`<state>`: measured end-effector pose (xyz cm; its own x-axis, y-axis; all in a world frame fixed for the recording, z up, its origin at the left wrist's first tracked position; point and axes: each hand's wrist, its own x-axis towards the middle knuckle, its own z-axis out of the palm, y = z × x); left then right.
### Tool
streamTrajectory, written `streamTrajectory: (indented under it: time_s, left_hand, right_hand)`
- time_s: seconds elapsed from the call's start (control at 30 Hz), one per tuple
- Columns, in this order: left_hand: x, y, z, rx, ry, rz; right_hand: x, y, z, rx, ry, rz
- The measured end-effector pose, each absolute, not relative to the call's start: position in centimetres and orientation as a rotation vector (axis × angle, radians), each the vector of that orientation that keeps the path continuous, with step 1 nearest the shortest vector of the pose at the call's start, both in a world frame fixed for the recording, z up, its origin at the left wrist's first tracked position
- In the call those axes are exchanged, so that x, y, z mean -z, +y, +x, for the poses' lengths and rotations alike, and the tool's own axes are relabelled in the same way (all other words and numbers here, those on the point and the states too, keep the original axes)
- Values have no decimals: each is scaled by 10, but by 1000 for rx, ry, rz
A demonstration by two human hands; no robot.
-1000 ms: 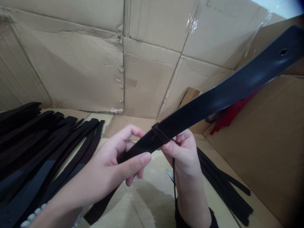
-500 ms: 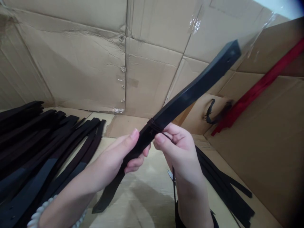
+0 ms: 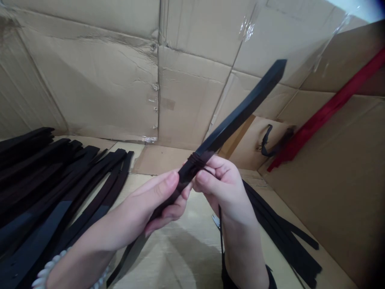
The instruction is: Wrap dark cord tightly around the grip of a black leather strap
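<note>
Black strap (image 3: pixel 237 118) clamped in the fingers (image 3: pixel 164 180) of the left hand (image 3: pixel 141 204), held aslant above the cardboard (image 3: pixel 168 160), its lower end partly hidden behind that hand. Dark cord (image 3: pixel 197 162) wound round the strap, right hand (image 3: pixel 224 188) just beside it, fingertips (image 3: pixel 204 178) pressed together on the cord. Black strap piles (image 3: pixel 60 188) on the left, more straps (image 3: pixel 279 228) on the right; small metal object (image 3: pixel 215 220) by the right wrist, half hidden, hard to make out.

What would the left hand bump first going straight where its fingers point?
Probably the dark cord wound around the flat black strap, right past the left hand; depth is hard to judge.
</note>
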<state>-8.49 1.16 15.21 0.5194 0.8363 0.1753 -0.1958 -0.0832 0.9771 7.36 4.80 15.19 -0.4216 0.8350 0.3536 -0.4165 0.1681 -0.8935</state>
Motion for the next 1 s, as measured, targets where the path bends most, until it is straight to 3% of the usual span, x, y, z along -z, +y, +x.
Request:
streamTrajectory:
  time_s: [0.33, 1.0]
  left_hand:
    - [-149, 18, -85, -1069, 693, 1501]
    - [-138, 17, -73, -1567, 1721, 2372]
  right_hand:
    - [-154, 48, 71, -1526, -1277, -482]
    - [-156, 47, 66, -1459, -1157, -507]
